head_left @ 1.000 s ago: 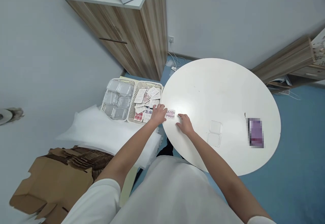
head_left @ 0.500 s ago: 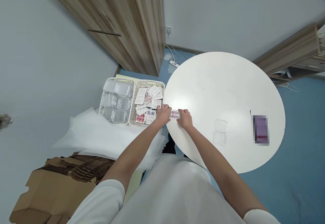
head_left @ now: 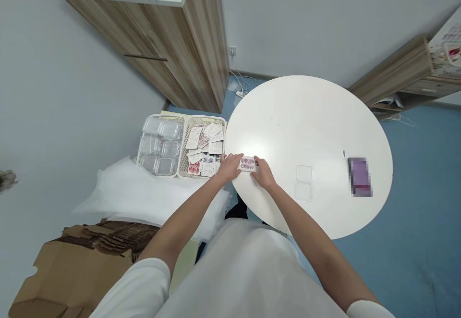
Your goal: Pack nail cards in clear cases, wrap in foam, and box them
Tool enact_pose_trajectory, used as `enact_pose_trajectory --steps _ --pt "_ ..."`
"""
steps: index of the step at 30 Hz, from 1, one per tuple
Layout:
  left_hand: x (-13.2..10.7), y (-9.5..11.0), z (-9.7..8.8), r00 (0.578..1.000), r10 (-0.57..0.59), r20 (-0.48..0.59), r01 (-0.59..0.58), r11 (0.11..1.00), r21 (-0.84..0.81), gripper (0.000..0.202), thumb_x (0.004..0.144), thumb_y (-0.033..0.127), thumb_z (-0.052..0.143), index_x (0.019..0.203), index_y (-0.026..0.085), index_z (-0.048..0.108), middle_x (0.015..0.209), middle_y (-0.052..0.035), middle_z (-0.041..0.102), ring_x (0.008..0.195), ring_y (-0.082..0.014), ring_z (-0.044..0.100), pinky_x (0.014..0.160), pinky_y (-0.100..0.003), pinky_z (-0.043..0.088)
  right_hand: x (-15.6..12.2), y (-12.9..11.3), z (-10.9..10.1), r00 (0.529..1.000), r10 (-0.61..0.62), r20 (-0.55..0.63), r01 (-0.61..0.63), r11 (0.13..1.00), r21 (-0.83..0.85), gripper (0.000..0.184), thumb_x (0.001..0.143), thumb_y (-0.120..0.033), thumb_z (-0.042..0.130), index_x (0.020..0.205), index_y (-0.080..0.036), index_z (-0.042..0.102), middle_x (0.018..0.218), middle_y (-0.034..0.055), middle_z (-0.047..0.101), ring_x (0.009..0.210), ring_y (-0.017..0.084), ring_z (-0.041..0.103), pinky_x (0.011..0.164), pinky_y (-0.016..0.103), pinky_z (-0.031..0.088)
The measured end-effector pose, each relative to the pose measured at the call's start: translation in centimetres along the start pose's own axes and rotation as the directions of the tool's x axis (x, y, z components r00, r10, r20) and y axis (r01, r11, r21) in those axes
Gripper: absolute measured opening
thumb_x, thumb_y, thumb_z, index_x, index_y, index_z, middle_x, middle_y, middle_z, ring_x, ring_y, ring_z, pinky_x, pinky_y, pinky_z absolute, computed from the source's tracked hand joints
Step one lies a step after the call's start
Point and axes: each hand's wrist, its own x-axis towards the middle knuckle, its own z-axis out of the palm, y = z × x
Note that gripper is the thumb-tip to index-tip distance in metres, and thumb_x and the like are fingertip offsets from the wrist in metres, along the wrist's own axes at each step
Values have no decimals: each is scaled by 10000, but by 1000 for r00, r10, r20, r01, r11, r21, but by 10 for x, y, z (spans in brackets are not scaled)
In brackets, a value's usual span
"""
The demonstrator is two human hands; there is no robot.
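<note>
Beside the round white table [head_left: 317, 121], white paper cards' [head_left: 194, 138] print is illegible; over its edge, left hand [head_left: 228, 168] and right hand [head_left: 264, 174] pinch a white card of purple ovals [head_left: 247, 163], the right apart a second ago.

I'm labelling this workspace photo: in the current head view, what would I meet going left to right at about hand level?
Basket of clear boxes, basket of cards, left hand, small card of purple pieces, right hand, clear plastic container, pixelated purple item.
</note>
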Motion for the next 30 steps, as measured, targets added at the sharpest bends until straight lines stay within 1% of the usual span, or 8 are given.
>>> enact_pose_trajectory --steps 5,8,11,15,19,21,24,30 --pt "-5 42 5 997 66 28 -64 996 -67 619 703 262 553 1264 242 292 1129 -73 507 1053 -264 413 905 -386 175 -34 18 -32 998 10 -68 -6 998 56 631 726 -230 514 1295 -265 244 1070 58 460 975 211 462 846 394 398" --pt "-9 74 15 994 105 10 -104 990 -93 653 699 277 568 1279 245 269 1133 -73 502 1045 -260 425 893 -379 192 -59 34 -54 996 26 -84 -19 996 84 622 727 -243 521 1289 -280 258 1054 53 464 927 198 482 828 392 416" --pt "-14 106 29 991 131 -12 -131 982 -133 684 697 270 579 1291 237 242 1096 -68 521 1006 -245 453 876 -370 219 -87 54 -77 997 18 -68 -11 994 105 627 720 -247 532 1287 -282 266 1056 52 462 910 191 486 820 383 428" --pt "-16 147 50 986 164 -11 -163 970 -182 643 671 263 612 1245 235 322 1098 -61 524 985 -233 463 861 -359 247 -121 84 -105 999 8 -31 -4 992 129 644 718 -244 532 1296 -285 250 1077 53 451 930 192 481 830 394 427" --pt "-19 180 69 989 146 12 -142 975 -173 613 648 299 640 1202 250 383 1106 -58 510 1011 -242 438 861 -365 265 -145 113 -121 1000 -9 -22 12 990 142 618 715 -243 529 1278 -276 275 1058 53 462 928 193 476 831 394 424" --pt "-21 191 78 992 128 20 -124 983 -133 614 630 331 654 1186 256 406 1124 -66 486 1036 -255 411 863 -379 270 -153 125 -125 999 -27 -23 30 992 122 602 701 -256 548 1254 -263 311 1068 58 459 988 208 448 857 400 405" --pt "-23 200 89 995 101 20 -99 992 -81 618 598 361 679 1161 271 439 1175 -74 433 1082 -278 359 879 -404 262 -161 138 -129 999 -35 -19 36 997 63 578 667 -282 587 1204 -253 374 1138 68 422 1100 236 368 914 413 354" --pt "-14 202 100 996 87 4 -87 996 -6 627 580 388 693 1148 276 454 1223 -76 374 1141 -286 285 909 -431 237 -155 152 -127 999 25 -21 -26 999 -32 576 635 -331 607 1170 -258 405 1264 65 327 1193 263 263 944 432 302"
